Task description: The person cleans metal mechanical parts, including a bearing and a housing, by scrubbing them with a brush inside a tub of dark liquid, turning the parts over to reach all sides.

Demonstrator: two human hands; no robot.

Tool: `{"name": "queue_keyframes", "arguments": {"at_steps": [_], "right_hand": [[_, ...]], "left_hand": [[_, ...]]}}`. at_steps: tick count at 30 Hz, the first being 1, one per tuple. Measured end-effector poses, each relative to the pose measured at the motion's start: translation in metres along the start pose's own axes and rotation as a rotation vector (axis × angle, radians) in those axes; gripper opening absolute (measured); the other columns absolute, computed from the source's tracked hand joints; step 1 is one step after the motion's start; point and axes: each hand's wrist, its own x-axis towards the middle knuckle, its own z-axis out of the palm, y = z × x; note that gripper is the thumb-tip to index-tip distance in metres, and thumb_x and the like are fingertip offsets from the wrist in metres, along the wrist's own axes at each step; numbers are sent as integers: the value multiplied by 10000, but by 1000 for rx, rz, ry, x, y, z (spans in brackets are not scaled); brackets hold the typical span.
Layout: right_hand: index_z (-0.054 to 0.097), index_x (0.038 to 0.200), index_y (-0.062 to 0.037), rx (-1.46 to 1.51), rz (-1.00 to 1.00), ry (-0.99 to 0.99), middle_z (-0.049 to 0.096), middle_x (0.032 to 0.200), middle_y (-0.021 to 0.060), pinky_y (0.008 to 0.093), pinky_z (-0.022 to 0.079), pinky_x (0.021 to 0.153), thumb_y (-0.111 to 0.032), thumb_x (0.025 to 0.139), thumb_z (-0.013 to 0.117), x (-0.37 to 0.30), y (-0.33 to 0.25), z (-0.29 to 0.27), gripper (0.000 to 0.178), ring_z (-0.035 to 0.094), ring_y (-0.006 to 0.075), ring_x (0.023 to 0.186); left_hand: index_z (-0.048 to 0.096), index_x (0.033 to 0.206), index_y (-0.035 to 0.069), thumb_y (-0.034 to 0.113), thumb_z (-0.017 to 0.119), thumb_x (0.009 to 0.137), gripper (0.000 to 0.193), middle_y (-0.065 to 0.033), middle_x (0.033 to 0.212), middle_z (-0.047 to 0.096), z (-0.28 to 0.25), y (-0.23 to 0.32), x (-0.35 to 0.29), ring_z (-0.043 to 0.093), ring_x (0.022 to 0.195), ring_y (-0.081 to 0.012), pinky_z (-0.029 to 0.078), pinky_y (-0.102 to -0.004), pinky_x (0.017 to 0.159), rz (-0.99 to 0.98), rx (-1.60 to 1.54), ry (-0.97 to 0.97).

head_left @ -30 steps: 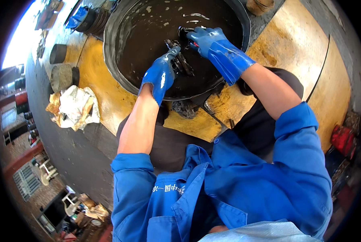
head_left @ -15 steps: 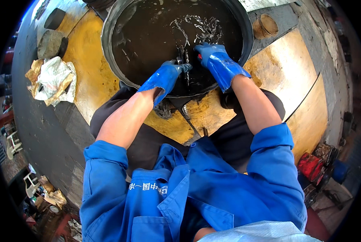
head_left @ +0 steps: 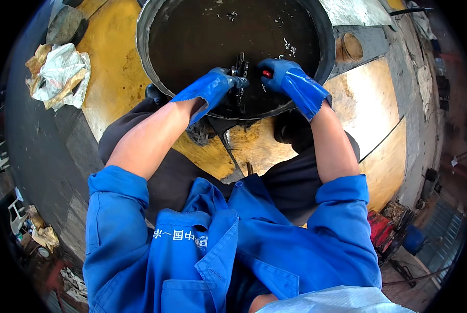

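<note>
Both hands wear blue rubber gloves over a round metal basin of dark liquid. My left hand is closed on a dark, wet metal part standing up near the basin's near side; its exact kind cannot be made out. Just right of it, my right hand curls around a small thing with a red end. The rest of that red-ended thing is hidden in the glove. A gap separates it from the metal part. Small patches of bubbles float on the liquid.
Yellow-stained boards lie around the basin. A crumpled white and brown bag sits at the left, below a round grey block. A tan round container stands to the right. A dark fibrous clump rests below the basin's near edge.
The splash and foam by my hands have mostly settled. My right hand has shifted slightly right and down, away from the metal part. My left hand keeps its hold, and the whole view has shifted.
</note>
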Motion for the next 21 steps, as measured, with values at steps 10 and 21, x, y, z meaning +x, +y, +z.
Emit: {"name": "queue_keyframes", "arguments": {"at_steps": [10,21], "right_hand": [[593,1385,-170,54,-136,-196,685,1255,166,425,512,1009,-321,789,761,-14,-9,-6,638,653,351,1163],[606,1367,-22,616,36,67,697,1241,177,380,500,1011,-531,928,665,-8,-17,-20,675,660,249,1151]], "left_hand": [[721,1073,3,259,720,912,303,-50,875,693,-9,8,-17,591,789,-120,460,-284,746,51,45,-66],[719,1131,-19,246,701,918,340,-73,935,726,-8,23,-25,621,844,-145,478,-304,803,24,164,-52]]}}
